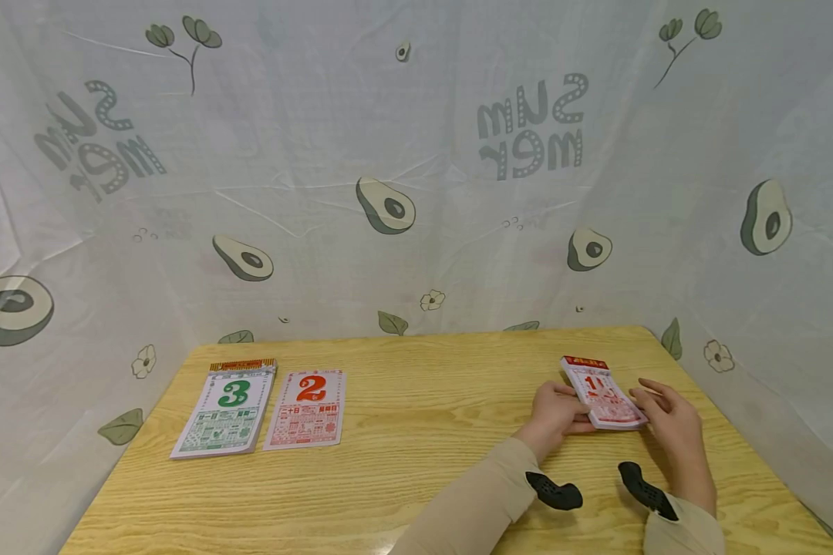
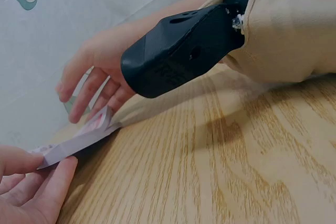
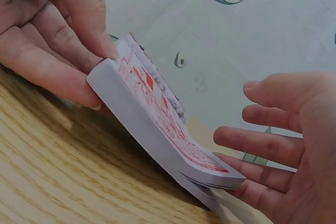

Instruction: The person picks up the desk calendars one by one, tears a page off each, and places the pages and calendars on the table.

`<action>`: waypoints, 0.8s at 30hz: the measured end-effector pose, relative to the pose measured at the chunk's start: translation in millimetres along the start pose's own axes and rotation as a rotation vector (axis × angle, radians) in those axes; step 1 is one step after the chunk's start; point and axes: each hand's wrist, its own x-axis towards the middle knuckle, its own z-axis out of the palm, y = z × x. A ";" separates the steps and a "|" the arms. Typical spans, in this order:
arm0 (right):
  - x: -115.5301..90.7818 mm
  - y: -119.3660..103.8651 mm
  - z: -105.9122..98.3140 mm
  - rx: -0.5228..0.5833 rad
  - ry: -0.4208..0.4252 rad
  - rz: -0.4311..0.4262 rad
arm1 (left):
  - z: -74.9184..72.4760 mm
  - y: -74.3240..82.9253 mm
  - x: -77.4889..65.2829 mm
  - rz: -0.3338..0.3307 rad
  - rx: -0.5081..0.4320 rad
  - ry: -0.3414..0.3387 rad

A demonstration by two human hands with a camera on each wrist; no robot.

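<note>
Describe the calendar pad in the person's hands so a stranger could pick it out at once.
On the wooden table, look to the right end, between the left hand and right hand. That calendar pad shows a red 1; the other pads lie flat, untouched, far left.

Calendar pad w/ "1" (image 1: pixel 602 393): white pages, red numeral, red print, red header strip; page edges white-grey in right wrist view. Pad w/ "3" (image 1: pixel 227 407): white, green numeral & green print, red-and-yellow header strip. Sheet w/ "2" (image 1: pixel 308 408): white-pink, red numeral, red print. Table (image 1: pixel 416 432): light yellow wood, brown grain lines. Backdrop cloth (image 1: pixel 416 154): white, printed w/ grey-green avocado halves, leaves, small cream flowers, grey mirrored lettering. Sleeves (image 1: pixel 472 501): beige. Wrist devices (image 1: pixel 555 492): black, dotted texture.
</note>
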 end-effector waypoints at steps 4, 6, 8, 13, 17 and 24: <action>-1.6 -3.1 0.8 -0.006 0.003 -0.015 | -3.1 -2.0 1.9 0.005 -0.025 0.009; -1.8 -5.1 1.3 -0.017 0.007 -0.037 | -5.1 -3.1 2.8 0.006 -0.034 0.010; -1.7 -7.3 2.1 -0.026 0.006 -0.057 | -7.3 -3.9 3.9 0.009 -0.039 0.014; -0.8 -13.3 4.1 -0.034 -0.012 -0.065 | -11.8 -2.6 6.2 0.018 -0.044 0.030; -0.7 -19.0 5.3 -0.051 -0.005 -0.060 | -14.8 0.3 6.4 0.025 -0.065 0.022; -2.7 -26.9 8.5 -0.024 0.001 -0.053 | -22.6 6.8 2.9 0.042 -0.088 -0.018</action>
